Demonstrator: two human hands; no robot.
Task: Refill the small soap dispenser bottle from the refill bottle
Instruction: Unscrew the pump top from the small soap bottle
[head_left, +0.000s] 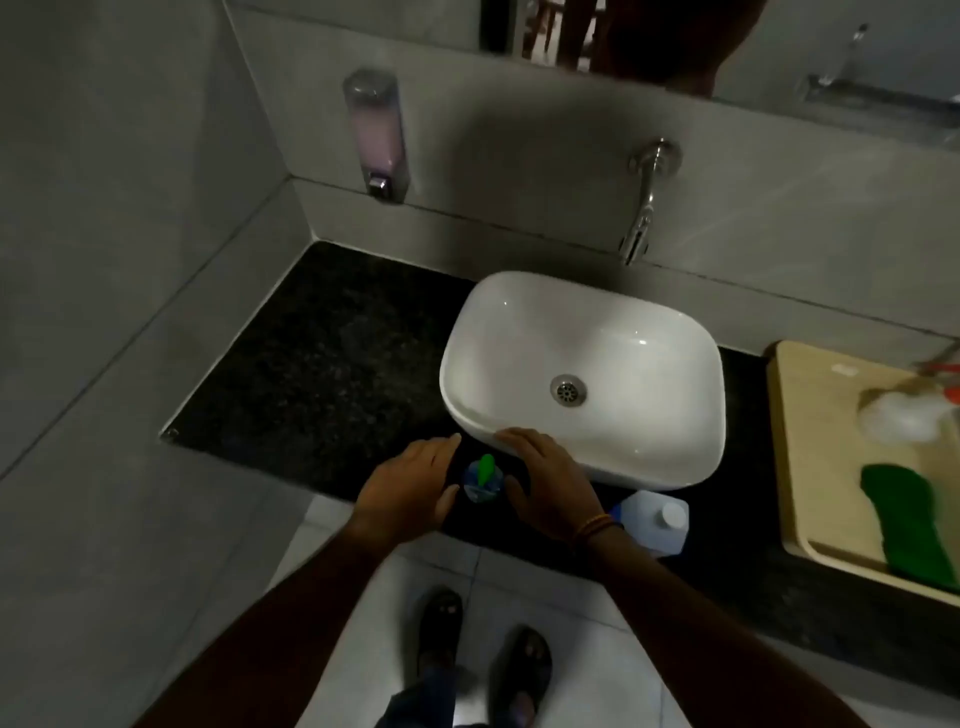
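Observation:
The small soap dispenser bottle (483, 480), clear with a green pump head, stands upright on the black counter near its front edge. My left hand (410, 486) hovers just left of it with fingers spread. My right hand (545, 480) hovers just right of it, fingers apart, over the basin's front rim. Neither hand touches the bottle. The refill bottle (657, 525), translucent white with a white cap, stands upright to the right of my right wrist, in front of the basin.
A white basin (582, 317) sits on the black counter (322, 374), with a wall tap (644, 208) behind it. A wall-mounted dispenser (375, 135) hangs at the left. A beige tray (810, 467) with a green cloth lies at the right.

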